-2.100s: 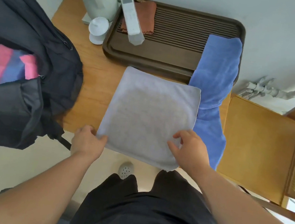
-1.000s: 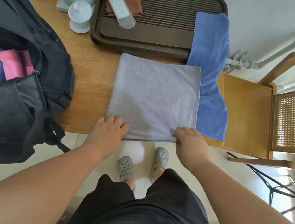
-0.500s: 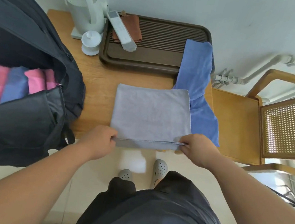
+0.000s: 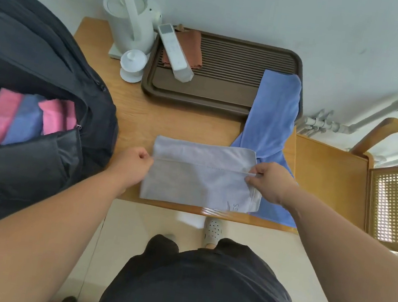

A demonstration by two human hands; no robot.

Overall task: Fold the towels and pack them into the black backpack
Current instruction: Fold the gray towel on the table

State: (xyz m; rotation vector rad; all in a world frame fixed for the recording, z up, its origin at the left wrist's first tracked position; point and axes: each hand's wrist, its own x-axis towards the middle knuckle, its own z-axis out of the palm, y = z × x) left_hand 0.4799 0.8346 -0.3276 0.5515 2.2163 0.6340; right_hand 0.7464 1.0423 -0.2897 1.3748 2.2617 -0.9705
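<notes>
Grey towel [image 4: 197, 189] is laid on the surface [image 4: 184, 123] at its front edge, near the backpack [image 4: 21, 190], with its right end over the blue towel [image 4: 275, 110]. It is judged light, soft and limp, so sag is expected unless it is kept taut. One hem is pinched at both corners, by the left hand [image 4: 132, 160] and right hand [image 4: 269, 182], fingers curled on cloth. Corners are judged the best hold. The long axis runs left to right, along the front edge.
</notes>
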